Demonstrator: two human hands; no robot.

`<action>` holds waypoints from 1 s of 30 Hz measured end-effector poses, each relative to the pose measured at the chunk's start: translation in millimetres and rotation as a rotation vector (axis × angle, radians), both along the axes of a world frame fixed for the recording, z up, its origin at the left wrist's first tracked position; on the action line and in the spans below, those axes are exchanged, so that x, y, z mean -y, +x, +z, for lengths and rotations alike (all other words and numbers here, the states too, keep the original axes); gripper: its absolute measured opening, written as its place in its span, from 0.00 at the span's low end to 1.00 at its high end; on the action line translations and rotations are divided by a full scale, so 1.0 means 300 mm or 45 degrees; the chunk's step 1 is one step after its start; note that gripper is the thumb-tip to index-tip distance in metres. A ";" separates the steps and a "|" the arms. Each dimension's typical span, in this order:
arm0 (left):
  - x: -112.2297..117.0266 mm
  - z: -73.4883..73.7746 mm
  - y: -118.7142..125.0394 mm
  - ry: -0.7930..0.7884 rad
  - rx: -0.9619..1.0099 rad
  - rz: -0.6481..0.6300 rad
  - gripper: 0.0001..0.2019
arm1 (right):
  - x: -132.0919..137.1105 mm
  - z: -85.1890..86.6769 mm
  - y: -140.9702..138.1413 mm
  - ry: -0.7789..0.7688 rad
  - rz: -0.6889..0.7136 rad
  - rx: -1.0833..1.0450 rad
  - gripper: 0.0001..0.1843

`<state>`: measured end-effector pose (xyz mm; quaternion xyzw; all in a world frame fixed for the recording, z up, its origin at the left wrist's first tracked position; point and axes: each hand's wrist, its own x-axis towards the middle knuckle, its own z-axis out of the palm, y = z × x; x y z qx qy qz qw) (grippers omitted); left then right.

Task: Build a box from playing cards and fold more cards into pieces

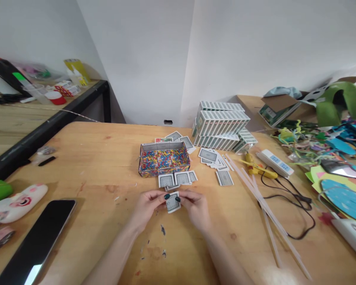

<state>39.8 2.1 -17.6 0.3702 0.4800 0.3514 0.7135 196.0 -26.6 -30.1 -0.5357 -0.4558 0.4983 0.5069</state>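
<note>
Between both hands I hold a playing card (173,203), its grey patterned back facing up, just above the table. My left hand (150,205) pinches its left edge and my right hand (194,204) pinches its right edge. Both thumbs, with dark nails, press on the card's top face. Just beyond lie several more playing cards (182,178), face down. Behind them stands an open box (164,170) with a colourful pattern on its floor and front wall; card backs line its rear wall. Other cards (208,154) are spread to the box's right.
Striped card boxes (222,120) are stacked at the back. On the right lie a yellow glue gun (259,169), a power strip (275,162), clear glue sticks (267,209) and a black cord. A phone (38,241) and pencil-case-like pouch (26,202) lie left. Scraps dot the near table.
</note>
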 end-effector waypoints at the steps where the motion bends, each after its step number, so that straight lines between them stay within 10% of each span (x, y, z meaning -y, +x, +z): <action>1: 0.001 0.001 0.002 0.019 -0.027 0.017 0.11 | 0.000 -0.001 0.000 -0.003 0.001 0.001 0.08; 30: 0.020 -0.036 0.029 0.372 -0.344 0.007 0.15 | 0.002 -0.001 -0.021 -0.164 0.235 -0.032 0.20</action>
